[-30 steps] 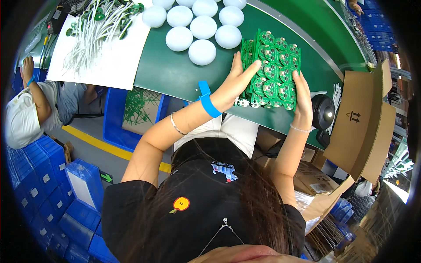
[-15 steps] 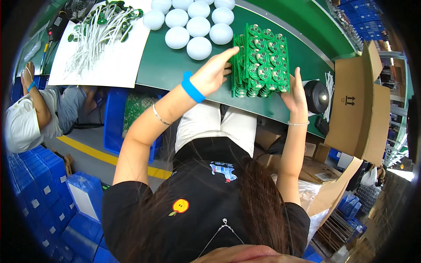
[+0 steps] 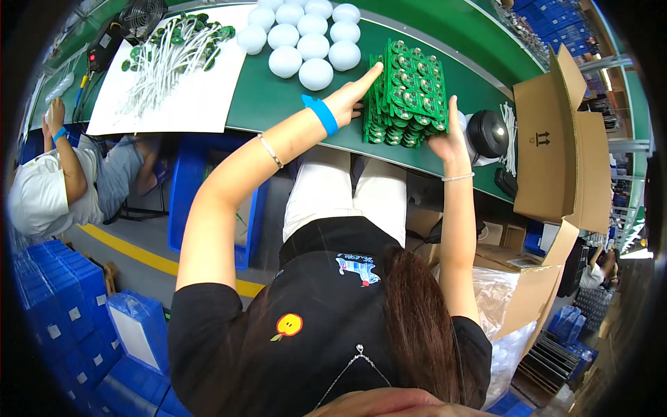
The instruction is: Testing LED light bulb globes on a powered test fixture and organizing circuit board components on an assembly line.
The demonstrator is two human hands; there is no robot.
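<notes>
A thick stack of green circuit board panels (image 3: pixel 415 87), each with rows of round boards, is upright between my two hands at the green workbench's near edge. My left hand (image 3: pixel 351 99) presses its left side, thumb stretched up along the edge and the other fingers partly hidden. On the opposite side my right hand (image 3: pixel 450 139) braces the lower right corner, fingers pointing upward. The layers look uneven, with lower panels jutting out toward me. Whether the stack rests on the bench or is lifted, I cannot tell.
White globe-shaped bulb covers (image 3: pixel 315 74) stand grouped beyond my left hand. White wires with green discs (image 3: pixel 167 66) lie on a white sheet at the left. Right of the stack are a round black device (image 3: pixel 488 134) and an open cardboard box (image 3: pixel 545 149). Another person (image 3: pixel 52 187) sits at the left.
The stack has tilted or turned slightly between my hands, showing more of its lower layers. Both hands stay on its sides. The whole view has shifted a little.
</notes>
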